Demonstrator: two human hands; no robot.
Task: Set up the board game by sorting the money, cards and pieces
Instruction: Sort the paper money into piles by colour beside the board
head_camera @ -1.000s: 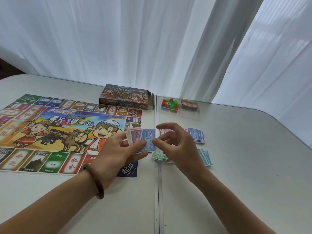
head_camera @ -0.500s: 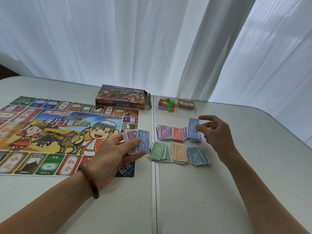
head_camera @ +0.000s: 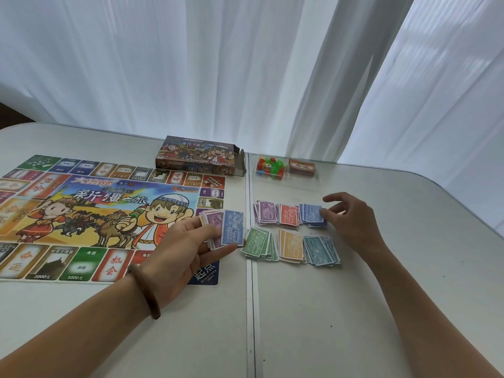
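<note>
Legend. The game board (head_camera: 81,214) is printed with cartoon figures and horses on yellow sand under a blue sky. It is bordered by green, dark blue, red and orange squares. The same cartoon print is carried by the game box (head_camera: 199,155).

Six piles of money are told apart by colour:
- purple pile (head_camera: 266,216)
- red-orange pile (head_camera: 289,217)
- blue pile (head_camera: 311,214)
- green pile (head_camera: 257,245)
- pale orange pile (head_camera: 291,246)
- teal pile (head_camera: 319,248)

The fanned wad of notes (head_camera: 229,229) is topped by a blue note marked 2000, with purple seen behind it. The playing pieces (head_camera: 270,167) are red, green and yellow, and the card deck (head_camera: 302,167) is brown-orange. The table (head_camera: 354,309) is pale grey, the curtains (head_camera: 191,64) sheer white, and the bangle (head_camera: 144,290) brown.
</note>
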